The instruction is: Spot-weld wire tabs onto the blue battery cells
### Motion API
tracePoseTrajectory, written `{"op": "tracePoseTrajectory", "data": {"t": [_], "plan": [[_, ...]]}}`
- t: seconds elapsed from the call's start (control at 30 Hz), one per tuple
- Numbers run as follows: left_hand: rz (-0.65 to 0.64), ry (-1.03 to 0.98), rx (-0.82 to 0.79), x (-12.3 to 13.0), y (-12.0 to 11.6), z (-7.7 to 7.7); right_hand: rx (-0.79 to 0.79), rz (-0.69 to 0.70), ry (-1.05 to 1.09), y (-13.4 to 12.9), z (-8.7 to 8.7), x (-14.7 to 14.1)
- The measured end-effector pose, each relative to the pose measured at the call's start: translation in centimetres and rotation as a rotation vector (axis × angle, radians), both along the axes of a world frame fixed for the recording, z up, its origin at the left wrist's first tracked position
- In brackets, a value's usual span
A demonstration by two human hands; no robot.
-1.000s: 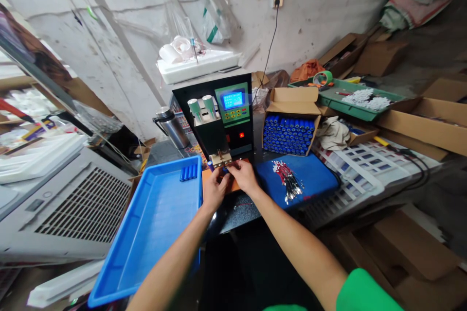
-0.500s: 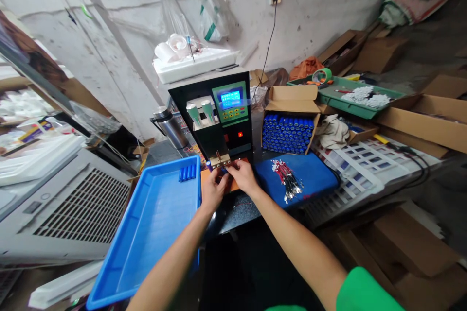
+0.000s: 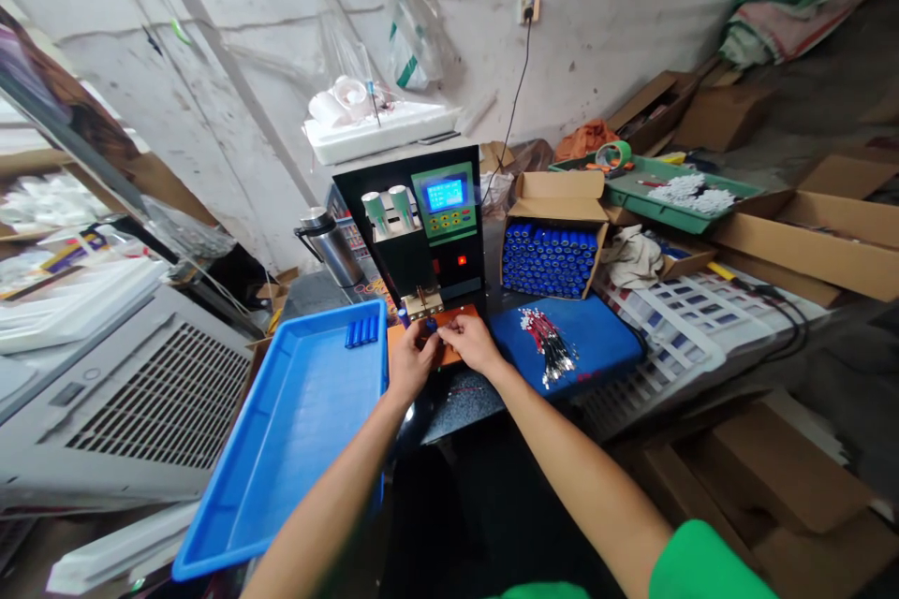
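My left hand [image 3: 410, 361] is closed around a blue battery cell [image 3: 431, 325], just below the electrodes of a black spot welder [image 3: 449, 248]. Close beside it, my right hand [image 3: 472, 343] pinches at the cell's near end; whatever is between its fingertips is too small to make out. Both hands are over an orange board [image 3: 449, 357] at the welder's foot. Another blue cell [image 3: 403, 316] stands by the left fingers. Right of my hands, a bundle of red and black wire leads [image 3: 552, 346] lies on a blue pad [image 3: 604, 337].
Left of the board is a blue tray [image 3: 281, 449] with several blue cells [image 3: 361, 333] in its far corner. A cardboard box [image 3: 562, 185] packed with cells stands behind the pad. A steel flask [image 3: 331, 245] is left of the welder, and a green tray [image 3: 632, 192] sits far right.
My hands have drawn slightly back from the electrodes, and the blue cell now shows between them. My right fingers have shifted a little to the right. The view has moved slightly.
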State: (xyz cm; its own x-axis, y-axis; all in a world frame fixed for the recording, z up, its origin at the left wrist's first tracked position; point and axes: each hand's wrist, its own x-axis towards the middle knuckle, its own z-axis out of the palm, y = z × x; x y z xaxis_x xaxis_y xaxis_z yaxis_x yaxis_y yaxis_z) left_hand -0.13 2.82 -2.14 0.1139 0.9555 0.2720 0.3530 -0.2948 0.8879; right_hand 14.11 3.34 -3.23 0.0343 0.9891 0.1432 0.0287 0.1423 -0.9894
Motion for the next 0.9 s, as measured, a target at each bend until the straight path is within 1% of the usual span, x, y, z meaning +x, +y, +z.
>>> {"op": "tracePoseTrajectory", "data": {"t": [0.17,0.23,0.3,0.37,0.47,0.53,0.73,0.83,0.9], "plan": [[0.003,0.008,0.015,-0.2,0.0,0.6,-0.046,0.073,0.164,0.3,0.0,0.3],[0.041,0.027,0.006,-0.5,0.0,1.1,-0.060,0.082,0.186,0.2,0.3,0.4],[0.100,0.114,-0.009,-1.0,-0.1,1.8,-0.086,0.085,0.219,0.1,0.6,0.5],[0.129,0.254,-0.003,-1.5,-0.5,2.5,-0.123,0.074,0.271,0.0,0.9,0.6],[0.054,0.448,0.000,-1.9,-1.3,3.1,-0.179,0.064,0.334,-0.2,1.2,0.7],[0.003,0.516,-0.019,-2.0,-1.8,3.1,-0.194,0.072,0.355,-0.2,1.4,0.8],[-0.007,0.553,0.030,-1.6,-2.1,1.8,-0.186,0.080,0.385,-0.2,1.5,1.2],[-0.019,0.545,0.056,-1.6,-2.0,1.8,-0.155,0.106,0.350,-0.3,1.3,1.3],[-0.030,0.520,0.049,-1.6,-1.9,2.0,-0.091,0.147,0.278,-0.5,1.1,1.3]]}}
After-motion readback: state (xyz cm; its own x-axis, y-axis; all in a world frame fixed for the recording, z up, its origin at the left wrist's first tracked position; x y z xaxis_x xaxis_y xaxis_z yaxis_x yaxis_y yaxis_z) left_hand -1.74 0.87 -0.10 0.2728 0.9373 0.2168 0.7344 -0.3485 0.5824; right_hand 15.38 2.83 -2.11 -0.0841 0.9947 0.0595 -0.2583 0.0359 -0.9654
